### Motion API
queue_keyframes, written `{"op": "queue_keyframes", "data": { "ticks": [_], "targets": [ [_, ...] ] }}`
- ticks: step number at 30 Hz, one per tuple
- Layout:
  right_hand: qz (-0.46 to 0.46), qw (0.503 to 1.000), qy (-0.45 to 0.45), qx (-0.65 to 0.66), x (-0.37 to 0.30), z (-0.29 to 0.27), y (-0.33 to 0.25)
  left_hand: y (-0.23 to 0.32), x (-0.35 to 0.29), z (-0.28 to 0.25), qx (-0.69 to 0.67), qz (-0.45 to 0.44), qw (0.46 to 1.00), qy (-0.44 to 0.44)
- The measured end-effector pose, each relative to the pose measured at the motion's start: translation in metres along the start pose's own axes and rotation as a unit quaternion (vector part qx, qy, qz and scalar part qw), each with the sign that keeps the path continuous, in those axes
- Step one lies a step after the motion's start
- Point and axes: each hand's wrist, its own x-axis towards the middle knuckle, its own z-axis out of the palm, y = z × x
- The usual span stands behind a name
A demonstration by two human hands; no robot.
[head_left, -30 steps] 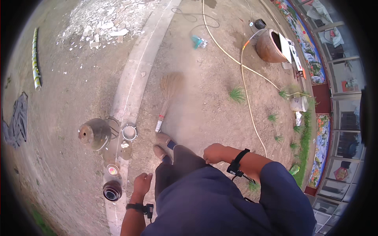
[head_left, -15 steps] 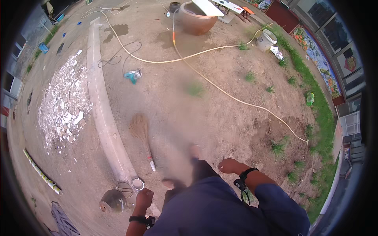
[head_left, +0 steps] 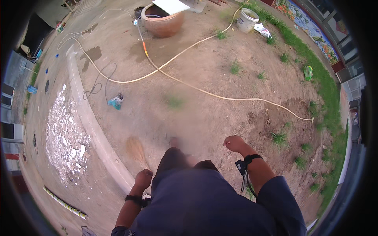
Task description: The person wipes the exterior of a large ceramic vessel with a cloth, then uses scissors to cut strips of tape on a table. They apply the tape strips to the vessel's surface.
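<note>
My left hand (head_left: 143, 177) hangs low beside my body, fingers curled in, with nothing seen in it. Just past it on the dirt lies a straw broom (head_left: 136, 149), its handle hidden behind my arm and body. On the other side, my right hand (head_left: 235, 144) is held out over bare soil, loosely closed and also holding nothing that I can see. A dark band with a small device (head_left: 241, 166) is strapped round my right wrist, and a similar band (head_left: 136, 200) is on the left one. Neither hand touches anything on the ground.
A concrete strip (head_left: 94, 129) runs along my left, beside a heap of white rubble (head_left: 67, 137). Ahead lies a teal power tool (head_left: 116, 102) with its cord. A pale hose (head_left: 212, 94) crosses the ground towards a large clay vat (head_left: 163, 25). A white bucket (head_left: 247, 20) stands far right.
I have stepped forward, and my other foot now leads. The broom and power tool sit nearer to me. The dark pot at lower left has left the view. Both hands remain closed.
</note>
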Motion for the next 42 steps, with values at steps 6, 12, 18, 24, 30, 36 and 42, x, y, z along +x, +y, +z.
{"op": "queue_keyframes", "data": {
  "ticks": [6, 12, 18, 24, 30, 36, 42],
  "targets": [
    [0.11, 0.989, 0.004, 0.099, 0.005, -0.021, 0.027, 0.073, 0.124, -0.062, 0.091, 0.097, 0.991, -0.028],
    [0.172, 0.975, 0.044, 0.136, -0.001, -0.04, 0.06, 0.166, 0.23, -0.116, 0.075, 0.119, 0.99, -0.031],
    [0.182, 0.96, 0.033, 0.208, 0.027, -0.079, 0.093, 0.243, 0.327, -0.139, 0.089, 0.181, 0.979, -0.025],
    [0.173, 0.966, 0.024, 0.188, 0.094, -0.17, 0.165, 0.352, 0.371, -0.153, 0.054, 0.106, 0.993, -0.004],
    [0.151, 0.981, 0.075, 0.097, 0.18, -0.319, 0.219, 0.436, 0.398, -0.18, 0.053, 0.066, 0.996, -0.033],
    [0.098, 0.991, 0.071, 0.055, 0.281, -0.413, 0.224, 0.46, 0.485, -0.194, 0.096, 0.09, 0.991, -0.029],
    [0.106, 0.987, 0.076, 0.098, 0.359, -0.481, 0.238, 0.549, 0.614, -0.239, 0.092, 0.097, 0.989, -0.059]
  ]
}}
